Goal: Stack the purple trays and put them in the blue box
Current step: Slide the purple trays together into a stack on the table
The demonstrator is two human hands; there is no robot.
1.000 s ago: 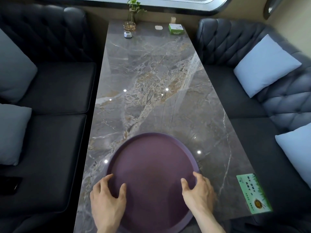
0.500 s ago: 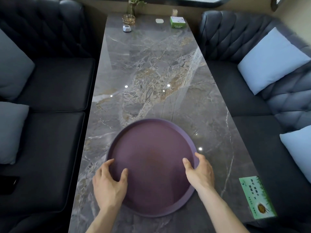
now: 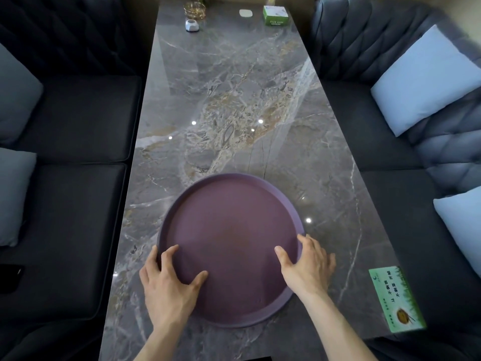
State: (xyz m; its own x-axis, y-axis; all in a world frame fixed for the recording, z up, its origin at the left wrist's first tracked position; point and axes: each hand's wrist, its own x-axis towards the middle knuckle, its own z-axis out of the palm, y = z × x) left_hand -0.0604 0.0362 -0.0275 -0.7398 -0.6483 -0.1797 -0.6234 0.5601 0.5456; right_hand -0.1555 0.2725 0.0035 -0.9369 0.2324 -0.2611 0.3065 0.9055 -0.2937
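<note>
A round purple tray (image 3: 229, 230) lies flat on the near part of the grey marble table (image 3: 234, 100). My left hand (image 3: 169, 285) grips its near-left rim, thumb on the inside, fingers over the edge. My right hand (image 3: 307, 267) holds the near-right rim the same way. I cannot tell whether more than one tray lies there. No blue box is in view.
A green card (image 3: 395, 298) lies at the table's near right corner. A green box (image 3: 275, 14), a white pad (image 3: 246, 13), a small white device (image 3: 192, 25) and a gold holder (image 3: 194, 9) stand at the far end. Dark sofas with pale cushions (image 3: 426, 79) flank the table.
The tray has slid away from me along the table, with both hands staying on its near rim. The view has tilted a little further down.
</note>
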